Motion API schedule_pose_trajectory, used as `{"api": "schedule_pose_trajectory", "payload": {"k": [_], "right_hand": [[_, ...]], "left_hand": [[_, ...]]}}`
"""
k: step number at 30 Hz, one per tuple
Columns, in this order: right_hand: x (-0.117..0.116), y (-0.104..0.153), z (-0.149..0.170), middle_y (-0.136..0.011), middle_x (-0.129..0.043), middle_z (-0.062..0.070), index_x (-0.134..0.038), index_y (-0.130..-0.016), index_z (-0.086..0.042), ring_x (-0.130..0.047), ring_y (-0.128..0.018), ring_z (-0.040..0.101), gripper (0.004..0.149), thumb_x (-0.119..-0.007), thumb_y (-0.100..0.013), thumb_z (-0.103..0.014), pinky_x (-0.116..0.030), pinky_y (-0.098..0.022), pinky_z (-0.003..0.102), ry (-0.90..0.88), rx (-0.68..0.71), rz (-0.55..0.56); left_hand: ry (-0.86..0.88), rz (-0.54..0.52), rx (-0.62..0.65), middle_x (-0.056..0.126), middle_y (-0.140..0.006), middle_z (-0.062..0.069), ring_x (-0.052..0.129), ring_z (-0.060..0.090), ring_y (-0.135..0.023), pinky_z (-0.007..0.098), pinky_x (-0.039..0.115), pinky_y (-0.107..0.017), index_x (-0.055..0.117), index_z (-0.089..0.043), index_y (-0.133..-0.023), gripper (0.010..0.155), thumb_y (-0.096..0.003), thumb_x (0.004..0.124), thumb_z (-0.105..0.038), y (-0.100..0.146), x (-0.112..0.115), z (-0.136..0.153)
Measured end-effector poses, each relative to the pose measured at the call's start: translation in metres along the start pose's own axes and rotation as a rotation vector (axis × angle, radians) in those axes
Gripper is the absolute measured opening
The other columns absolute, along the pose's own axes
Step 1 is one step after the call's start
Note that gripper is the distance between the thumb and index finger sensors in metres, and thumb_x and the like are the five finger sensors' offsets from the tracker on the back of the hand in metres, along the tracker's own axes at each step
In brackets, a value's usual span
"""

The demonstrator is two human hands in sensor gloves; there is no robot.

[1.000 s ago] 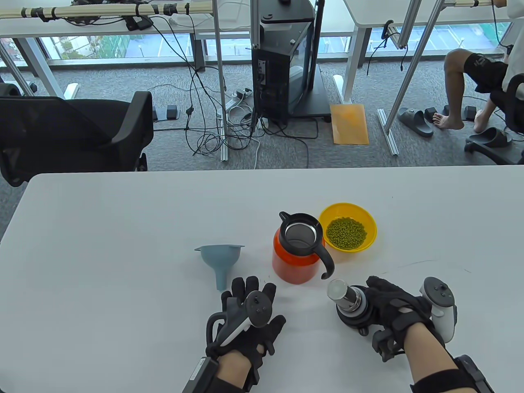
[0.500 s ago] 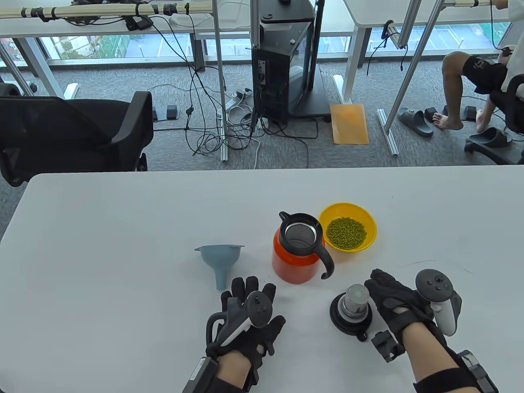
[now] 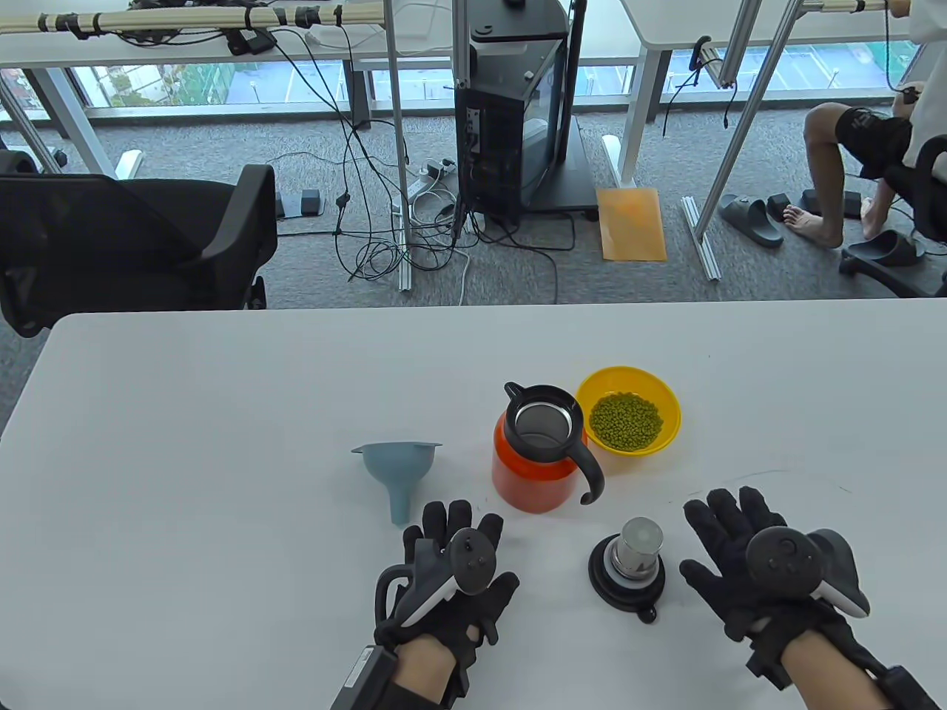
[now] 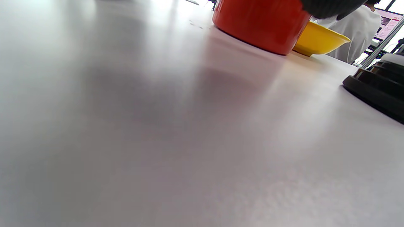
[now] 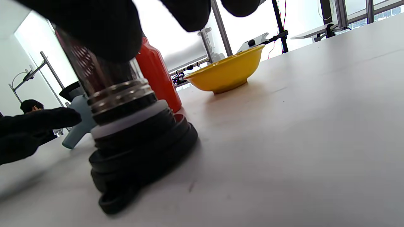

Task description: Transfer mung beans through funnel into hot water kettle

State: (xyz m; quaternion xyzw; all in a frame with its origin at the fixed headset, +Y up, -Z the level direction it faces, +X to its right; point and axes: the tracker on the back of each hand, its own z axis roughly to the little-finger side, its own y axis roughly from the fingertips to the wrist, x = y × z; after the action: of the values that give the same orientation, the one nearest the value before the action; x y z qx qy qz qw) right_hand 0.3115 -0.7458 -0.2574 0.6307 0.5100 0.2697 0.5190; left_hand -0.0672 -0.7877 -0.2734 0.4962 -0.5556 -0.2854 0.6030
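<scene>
both gloved hands lie flat with fingers spread and holding nothing, the left hand (image 3: pixel 444 584) near the grey-blue plastic funnel (image 3: pixel 396 467), the right hand (image 3: pixel 747 562) beside the black-and-steel kettle lid (image 3: pixel 627 568) standing on the white counter (image 3: pixel 222 458), while the lidless orange kettle (image 3: pixel 534 458) stands touching the yellow bowl of green mung beans (image 3: pixel 627 420).

Open orange kettle (image 3: pixel 536 462) between funnel (image 3: pixel 397 467), bean bowl (image 3: pixel 629 411)

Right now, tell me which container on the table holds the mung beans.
The yellow bowl, right of the orange kettle: green beans lie in it. The kettle's open mouth shows bare steel; the blue funnel lies tipped, empty.
</scene>
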Motion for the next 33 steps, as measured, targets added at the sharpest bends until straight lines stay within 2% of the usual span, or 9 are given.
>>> {"api": "schedule_pose_trajectory", "payload": {"k": [2, 6, 9, 11, 14, 19, 23, 28, 33], "right_hand": [[-0.008, 0.004, 0.004, -0.109, -0.02, 0.031, -0.039, -0.112, -0.006, -0.003, -0.092, 0.063, 0.081, -0.076, -0.052, -0.046, -0.015, -0.055, 0.081, 0.042, -0.001, -0.013], [-0.023, 0.011, 0.013, -0.11, -0.02, 0.03, -0.039, -0.112, -0.008, -0.003, -0.092, 0.061, 0.082, -0.075, -0.051, -0.048, -0.015, -0.055, 0.081, 0.142, -0.003, 0.043], [-0.023, 0.013, 0.018, -0.11, -0.018, 0.03, -0.036, -0.113, -0.009, 0.0, -0.092, 0.061, 0.083, -0.074, -0.052, -0.05, -0.013, -0.055, 0.081, 0.112, -0.026, 0.017], [-0.021, 0.014, 0.017, -0.11, -0.02, 0.031, -0.039, -0.113, -0.008, -0.002, -0.092, 0.061, 0.083, -0.075, -0.051, -0.05, -0.014, -0.055, 0.081, 0.109, -0.011, 0.068], [-0.022, 0.013, 0.016, -0.11, -0.018, 0.03, -0.037, -0.113, -0.009, 0.001, -0.092, 0.06, 0.083, -0.075, -0.051, -0.05, -0.012, -0.055, 0.081, 0.107, -0.012, 0.04], [-0.021, 0.013, 0.016, -0.11, -0.018, 0.031, -0.037, -0.113, -0.008, 0.001, -0.091, 0.06, 0.084, -0.075, -0.051, -0.05, -0.012, -0.055, 0.08, 0.075, -0.009, 0.039], [-0.019, 0.014, 0.016, -0.11, -0.017, 0.031, -0.037, -0.113, -0.008, 0.002, -0.091, 0.06, 0.084, -0.075, -0.052, -0.05, -0.012, -0.055, 0.081, 0.051, -0.005, 0.04], [-0.016, 0.015, 0.017, -0.11, -0.017, 0.032, -0.037, -0.113, -0.008, 0.002, -0.091, 0.06, 0.084, -0.075, -0.052, -0.05, -0.012, -0.055, 0.081, 0.023, 0.0, 0.051], [-0.013, 0.016, 0.018, -0.109, -0.018, 0.032, -0.037, -0.113, -0.008, 0.002, -0.091, 0.06, 0.084, -0.075, -0.052, -0.05, -0.012, -0.055, 0.081, -0.002, 0.001, 0.061]], "left_hand": [[-0.002, 0.004, -0.001, 0.0, -0.113, -0.003, -0.007, 0.032, -0.101, 0.059, 0.01, -0.072, 0.019, -0.043, -0.108, 0.082, -0.0419, 0.061, -0.067, 0.0, 0.001, 0.0], [0.008, 0.005, -0.004, 0.0, -0.113, -0.003, -0.007, 0.032, -0.101, 0.059, 0.01, -0.072, 0.019, -0.044, -0.107, 0.082, -0.0416, 0.061, -0.067, 0.002, 0.003, 0.001], [0.011, -0.011, -0.022, 0.0, -0.113, -0.003, -0.007, 0.032, -0.101, 0.059, 0.01, -0.072, 0.02, -0.044, -0.107, 0.082, -0.0415, 0.061, -0.068, 0.006, 0.001, 0.003], [0.008, -0.025, -0.031, 0.0, -0.113, -0.003, -0.007, 0.032, -0.101, 0.06, 0.01, -0.072, 0.02, -0.044, -0.107, 0.081, -0.0413, 0.061, -0.068, 0.008, -0.001, 0.004], [-0.022, -0.038, -0.06, 0.001, -0.113, -0.003, -0.007, 0.032, -0.101, 0.06, 0.01, -0.072, 0.021, -0.044, -0.107, 0.081, -0.0411, 0.062, -0.067, 0.009, -0.007, 0.003], [0.029, -0.078, -0.103, 0.001, -0.113, -0.003, -0.006, 0.032, -0.102, 0.059, 0.01, -0.072, 0.021, -0.044, -0.107, 0.081, -0.0413, 0.062, -0.067, 0.012, -0.033, 0.005], [-0.039, -0.107, -0.16, 0.002, -0.114, -0.003, -0.005, 0.032, -0.102, 0.06, 0.011, -0.073, 0.021, -0.045, -0.106, 0.08, -0.0412, 0.063, -0.067, 0.004, -0.061, 0.011], [-0.011, -0.096, -0.238, 0.001, -0.113, -0.004, -0.005, 0.031, -0.103, 0.059, 0.011, -0.073, 0.02, -0.045, -0.106, 0.08, -0.0417, 0.063, -0.065, -0.02, -0.098, 0.026], [-0.013, -0.033, -0.292, -0.001, -0.112, -0.005, -0.003, 0.03, -0.103, 0.059, 0.014, -0.075, 0.019, -0.046, -0.105, 0.077, -0.0429, 0.063, -0.06, -0.05, -0.113, 0.039]]}}
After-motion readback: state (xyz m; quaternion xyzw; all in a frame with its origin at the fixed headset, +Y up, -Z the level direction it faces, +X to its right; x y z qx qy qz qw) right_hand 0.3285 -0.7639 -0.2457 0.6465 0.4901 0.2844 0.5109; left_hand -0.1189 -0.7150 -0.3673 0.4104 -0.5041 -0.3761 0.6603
